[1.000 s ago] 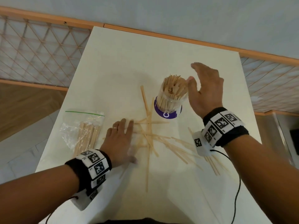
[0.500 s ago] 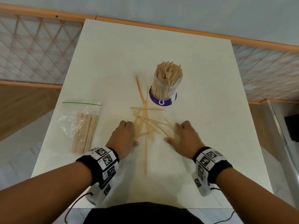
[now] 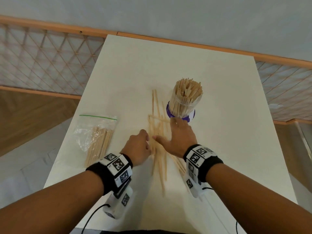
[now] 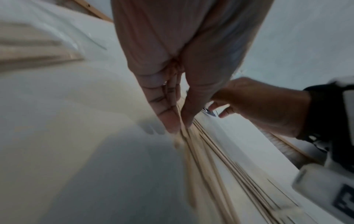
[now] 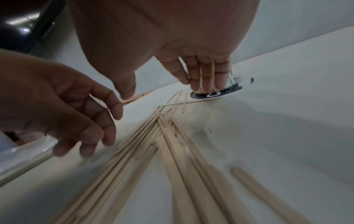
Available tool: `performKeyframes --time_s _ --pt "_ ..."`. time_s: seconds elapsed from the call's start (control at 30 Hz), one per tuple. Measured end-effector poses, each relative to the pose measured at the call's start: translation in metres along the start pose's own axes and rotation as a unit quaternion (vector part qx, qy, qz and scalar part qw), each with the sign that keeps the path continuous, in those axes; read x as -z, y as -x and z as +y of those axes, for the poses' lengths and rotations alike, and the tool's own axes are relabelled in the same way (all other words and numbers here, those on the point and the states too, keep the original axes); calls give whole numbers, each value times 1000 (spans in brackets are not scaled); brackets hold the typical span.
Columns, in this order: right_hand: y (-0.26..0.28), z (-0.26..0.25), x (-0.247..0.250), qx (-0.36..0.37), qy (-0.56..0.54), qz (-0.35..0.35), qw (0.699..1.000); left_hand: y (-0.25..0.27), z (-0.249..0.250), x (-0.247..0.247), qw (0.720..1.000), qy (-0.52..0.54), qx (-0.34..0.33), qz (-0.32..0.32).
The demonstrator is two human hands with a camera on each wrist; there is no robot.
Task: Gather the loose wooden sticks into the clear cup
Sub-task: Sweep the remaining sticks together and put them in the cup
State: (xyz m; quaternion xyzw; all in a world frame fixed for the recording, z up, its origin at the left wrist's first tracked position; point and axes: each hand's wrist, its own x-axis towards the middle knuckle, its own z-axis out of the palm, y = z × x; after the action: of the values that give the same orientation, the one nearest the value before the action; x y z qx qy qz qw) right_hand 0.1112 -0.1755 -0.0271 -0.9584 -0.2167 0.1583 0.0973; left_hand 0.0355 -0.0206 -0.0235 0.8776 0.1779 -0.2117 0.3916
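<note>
A: Where are your sticks (image 3: 158, 149)?
B: Between your hands, raked lengthwise on the table (image 3: 228, 132). Left hand (image 3: 137, 146) loosely curled at their left edge, holding none. Right hand (image 3: 177, 139) flat, fingers straight, tips touching the cup (image 3: 184, 102) base.

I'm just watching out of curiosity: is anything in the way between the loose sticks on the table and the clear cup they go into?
Nothing lies between the loose sticks and the clear cup. But the cup already looks packed with sticks, so space may be tight. Both the left hand and the right hand are at the pile.
</note>
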Motion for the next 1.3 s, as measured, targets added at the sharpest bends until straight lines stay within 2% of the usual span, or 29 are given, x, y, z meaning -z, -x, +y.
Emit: performKeyframes --time_s 0.13,0.2,0.27,0.33,0.4,0.47,0.53,0.6,0.67,0.77,0.87,0.93,1.0,1.07,1.13,1.23,1.3 --pt "-6 -11 -7 4 97 -69 993 -34 6 35 992 -117 -16 53" --pt "-3 -12 -14 30 95 -70 993 -57 14 48 983 -173 -1 55" --pt "-2 -8 -17 72 60 -57 994 -79 23 56 978 -205 -1 39" --pt "0 0 -18 116 41 -42 992 -98 31 59 972 -234 -32 6" --pt "3 9 -15 135 25 -31 990 -111 37 59 954 -289 -73 -38" --pt "12 18 -9 108 32 -18 993 -120 40 57 924 -358 -111 -77" --pt "24 28 0 29 46 -19 998 -126 37 56 904 -397 -137 -83" --pt "39 38 5 -56 39 -73 995 -124 30 56 911 -378 -155 -52" --pt "53 44 5 -92 35 -127 987 -118 22 57 926 -339 -164 -23" --pt "60 42 -3 -88 9 -138 986 -105 6 51 946 -290 -145 7" --pt "52 40 -5 -75 -66 -143 985 -84 0 35 959 -247 -140 15" --pt "46 39 -4 -82 -93 -144 982 -72 -1 26 958 -237 -160 5" --pt "46 34 -3 -89 -82 -136 983 -63 -7 32 963 -234 -134 31" --pt "50 23 -2 -94 -41 -138 985 -66 -17 47 955 -279 -65 81" --pt "56 8 -4 -90 5 -146 985 -68 -25 60 942 -321 -14 94" --pt "58 -5 -11 -58 39 -137 988 -66 -26 57 933 -348 -12 92" --pt "53 -3 -12 -25 16 -132 991 -64 -23 51 919 -380 -23 104"
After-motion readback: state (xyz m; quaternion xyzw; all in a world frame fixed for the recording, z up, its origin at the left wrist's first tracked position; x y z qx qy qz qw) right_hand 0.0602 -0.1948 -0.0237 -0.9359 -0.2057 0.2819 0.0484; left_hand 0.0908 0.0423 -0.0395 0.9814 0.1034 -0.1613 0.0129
